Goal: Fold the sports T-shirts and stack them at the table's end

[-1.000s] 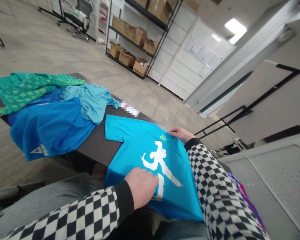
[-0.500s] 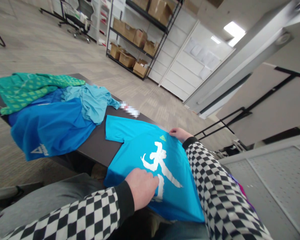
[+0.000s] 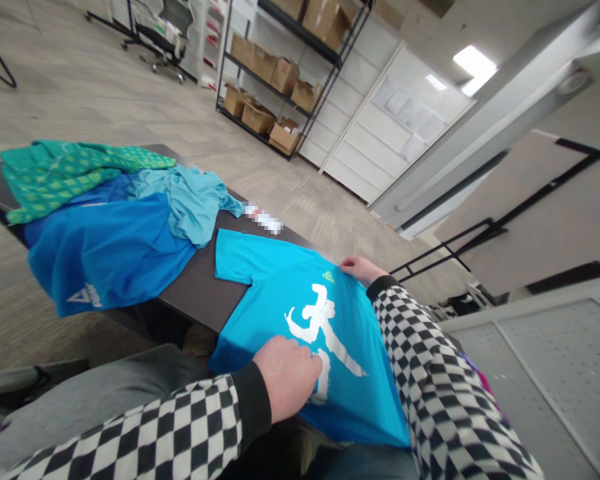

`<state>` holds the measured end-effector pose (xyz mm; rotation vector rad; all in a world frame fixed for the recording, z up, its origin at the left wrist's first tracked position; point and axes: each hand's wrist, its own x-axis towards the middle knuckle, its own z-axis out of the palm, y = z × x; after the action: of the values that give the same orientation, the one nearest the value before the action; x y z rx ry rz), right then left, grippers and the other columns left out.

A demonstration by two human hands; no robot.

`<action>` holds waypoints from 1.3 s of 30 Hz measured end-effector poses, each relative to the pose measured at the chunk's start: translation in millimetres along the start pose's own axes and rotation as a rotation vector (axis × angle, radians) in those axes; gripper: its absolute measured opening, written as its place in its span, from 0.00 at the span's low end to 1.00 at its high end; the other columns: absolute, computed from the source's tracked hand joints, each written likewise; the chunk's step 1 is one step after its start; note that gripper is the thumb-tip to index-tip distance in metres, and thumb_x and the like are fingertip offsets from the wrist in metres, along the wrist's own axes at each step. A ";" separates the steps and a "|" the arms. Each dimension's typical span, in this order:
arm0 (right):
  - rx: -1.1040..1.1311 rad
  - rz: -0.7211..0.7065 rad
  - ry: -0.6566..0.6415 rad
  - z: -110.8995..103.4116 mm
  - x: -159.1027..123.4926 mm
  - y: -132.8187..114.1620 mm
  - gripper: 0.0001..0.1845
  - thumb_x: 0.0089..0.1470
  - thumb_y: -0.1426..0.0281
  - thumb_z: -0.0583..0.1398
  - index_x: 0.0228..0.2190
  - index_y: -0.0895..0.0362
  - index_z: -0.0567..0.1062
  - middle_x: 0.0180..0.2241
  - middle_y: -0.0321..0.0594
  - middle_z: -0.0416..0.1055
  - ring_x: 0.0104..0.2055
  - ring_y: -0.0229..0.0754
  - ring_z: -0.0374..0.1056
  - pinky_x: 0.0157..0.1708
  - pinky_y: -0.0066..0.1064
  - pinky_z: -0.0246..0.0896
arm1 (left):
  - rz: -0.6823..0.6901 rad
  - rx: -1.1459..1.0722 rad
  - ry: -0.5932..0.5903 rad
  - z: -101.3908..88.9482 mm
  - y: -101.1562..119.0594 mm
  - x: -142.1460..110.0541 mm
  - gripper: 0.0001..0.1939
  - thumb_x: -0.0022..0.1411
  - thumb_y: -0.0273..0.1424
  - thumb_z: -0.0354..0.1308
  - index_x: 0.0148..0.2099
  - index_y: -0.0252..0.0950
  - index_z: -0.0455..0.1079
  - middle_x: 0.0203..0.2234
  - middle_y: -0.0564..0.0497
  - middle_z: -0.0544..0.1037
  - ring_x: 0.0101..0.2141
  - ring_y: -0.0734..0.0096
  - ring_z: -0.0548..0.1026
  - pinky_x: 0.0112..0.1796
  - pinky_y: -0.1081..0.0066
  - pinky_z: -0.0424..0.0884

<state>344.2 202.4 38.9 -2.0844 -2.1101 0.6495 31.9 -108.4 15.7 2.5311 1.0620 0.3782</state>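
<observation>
A bright blue T-shirt [image 3: 270, 300] with large white brush-stroke lettering and a small green logo lies spread over the dark table [image 3: 193, 293], one sleeve pointing left. My left hand [image 3: 289, 379] is closed on the front of the shirt, beside the lower white print; its fingertips are mostly hidden. At the shirt's far edge, near the logo, my right hand [image 3: 361, 269] pinches the fabric between thumb and fingers. The shirt's near edge hangs over the table toward my lap.
Left on the table lie a green patterned garment [image 3: 65, 173], a darker blue shirt [image 3: 110, 257] and a crumpled light-blue garment [image 3: 195, 200]. A shelf rack with cardboard boxes [image 3: 257, 117] stands behind. A grey perforated panel [image 3: 545, 373] is close on the right.
The view has shifted slightly, moving the scene a little to the right. Both hands stay in the same places on the T-shirt.
</observation>
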 end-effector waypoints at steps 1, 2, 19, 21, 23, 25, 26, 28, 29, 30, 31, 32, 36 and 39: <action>0.033 0.000 0.020 -1.3 -1.2 -3.6 0.06 0.53 0.67 0.73 0.31 0.56 0.84 0.32 0.41 0.82 0.38 0.45 0.75 0.45 0.33 0.69 | -0.002 -0.004 0.009 -1.1 0.0 -0.2 0.07 0.74 0.30 0.59 0.43 0.37 0.78 0.36 0.42 0.85 0.38 0.50 0.86 0.37 0.59 0.78; 0.072 -0.004 0.051 -2.6 -2.1 -7.8 0.06 0.55 0.66 0.72 0.31 0.56 0.84 0.32 0.42 0.82 0.40 0.46 0.75 0.47 0.33 0.70 | -0.003 -0.007 0.017 -1.7 -0.1 -0.4 0.07 0.74 0.30 0.59 0.43 0.37 0.78 0.36 0.42 0.85 0.38 0.50 0.86 0.37 0.59 0.78; 1.316 0.200 -0.318 67.8 -29.6 -111.9 0.22 0.82 0.53 0.50 0.56 0.56 0.72 0.44 0.52 0.82 0.45 0.47 0.84 0.44 0.36 0.86 | -0.009 -0.025 -0.014 5.7 -0.8 0.9 0.07 0.73 0.29 0.59 0.44 0.37 0.79 0.37 0.40 0.85 0.38 0.48 0.86 0.39 0.56 0.79; 1.391 0.224 -0.174 67.7 -18.0 -112.2 0.20 0.82 0.55 0.49 0.59 0.56 0.69 0.47 0.52 0.81 0.47 0.47 0.84 0.44 0.38 0.87 | -0.008 -0.018 0.000 7.5 -1.2 1.0 0.06 0.73 0.29 0.59 0.44 0.37 0.79 0.37 0.41 0.85 0.38 0.50 0.86 0.39 0.57 0.79; 1.431 0.239 -0.057 67.2 -7.9 -111.2 0.20 0.82 0.57 0.48 0.61 0.55 0.67 0.48 0.51 0.80 0.48 0.47 0.83 0.46 0.40 0.88 | -0.005 -0.013 0.010 9.4 -1.4 1.3 0.06 0.72 0.29 0.60 0.44 0.37 0.78 0.36 0.41 0.85 0.38 0.50 0.85 0.39 0.58 0.78; 1.430 0.233 -0.008 66.6 -1.7 -109.7 0.19 0.81 0.57 0.49 0.60 0.53 0.68 0.48 0.50 0.79 0.49 0.47 0.83 0.47 0.41 0.87 | -0.007 -0.011 0.019 11.1 -1.9 1.5 0.04 0.71 0.29 0.61 0.43 0.37 0.78 0.35 0.42 0.85 0.37 0.50 0.85 0.37 0.58 0.78; 1.410 0.219 -0.010 65.8 0.0 -108.7 0.18 0.80 0.56 0.50 0.58 0.53 0.69 0.47 0.49 0.79 0.49 0.47 0.83 0.48 0.42 0.87 | -0.007 -0.011 0.023 11.8 -2.2 1.6 0.04 0.71 0.29 0.62 0.42 0.37 0.77 0.35 0.42 0.85 0.36 0.49 0.85 0.36 0.58 0.77; 1.302 0.149 -0.009 62.0 1.6 -106.2 0.16 0.78 0.55 0.52 0.52 0.52 0.71 0.45 0.48 0.79 0.48 0.48 0.83 0.48 0.42 0.86 | 0.001 -0.017 0.032 12.8 -3.1 1.3 0.03 0.70 0.29 0.62 0.41 0.37 0.77 0.34 0.42 0.84 0.35 0.50 0.85 0.36 0.58 0.77; 1.181 0.096 0.021 58.8 1.8 -104.6 0.15 0.77 0.54 0.53 0.49 0.52 0.71 0.43 0.48 0.80 0.47 0.48 0.82 0.48 0.41 0.85 | 0.009 -0.020 0.036 13.1 -3.4 1.0 0.03 0.70 0.29 0.62 0.41 0.37 0.77 0.34 0.42 0.84 0.35 0.50 0.85 0.36 0.58 0.77; 1.025 0.043 0.073 55.1 1.7 -102.7 0.15 0.76 0.54 0.54 0.47 0.52 0.72 0.42 0.47 0.80 0.45 0.48 0.82 0.46 0.40 0.84 | 0.018 -0.022 0.042 13.1 -3.7 0.7 0.03 0.71 0.29 0.62 0.41 0.37 0.77 0.34 0.42 0.84 0.35 0.50 0.85 0.36 0.58 0.77; 0.857 -0.003 0.137 51.2 1.3 -100.8 0.15 0.75 0.54 0.55 0.45 0.52 0.72 0.40 0.46 0.80 0.43 0.48 0.81 0.44 0.38 0.82 | 0.026 -0.025 0.048 13.0 -3.8 0.5 0.04 0.71 0.30 0.62 0.41 0.37 0.77 0.34 0.42 0.84 0.35 0.50 0.85 0.36 0.58 0.77; 0.704 -0.037 0.200 47.6 0.5 -99.1 0.16 0.73 0.53 0.56 0.43 0.52 0.73 0.38 0.45 0.80 0.42 0.48 0.80 0.42 0.37 0.80 | 0.031 -0.028 0.052 12.7 -3.6 0.2 0.04 0.71 0.30 0.62 0.41 0.37 0.77 0.34 0.42 0.84 0.35 0.51 0.85 0.37 0.58 0.77; 0.295 -0.108 0.324 48.7 -9.3 -97.3 0.19 0.68 0.52 0.63 0.33 0.53 0.77 0.35 0.47 0.81 0.45 0.53 0.77 0.45 0.36 0.72 | 0.043 -0.033 0.060 10.6 -0.2 0.6 0.06 0.73 0.30 0.60 0.42 0.37 0.76 0.35 0.41 0.84 0.36 0.51 0.84 0.38 0.58 0.77; -0.200 -0.175 0.273 66.5 -19.7 -103.8 0.27 0.75 0.50 0.55 0.34 0.54 0.83 0.41 0.53 0.84 0.49 0.54 0.79 0.50 0.37 0.69 | 0.044 -0.019 0.060 9.8 2.2 1.5 0.06 0.74 0.29 0.59 0.42 0.37 0.76 0.34 0.42 0.84 0.36 0.51 0.85 0.38 0.58 0.77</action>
<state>224.4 171.6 21.4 -1.9164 -2.2372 0.1275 38.0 -111.0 8.0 2.5443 1.0203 0.4777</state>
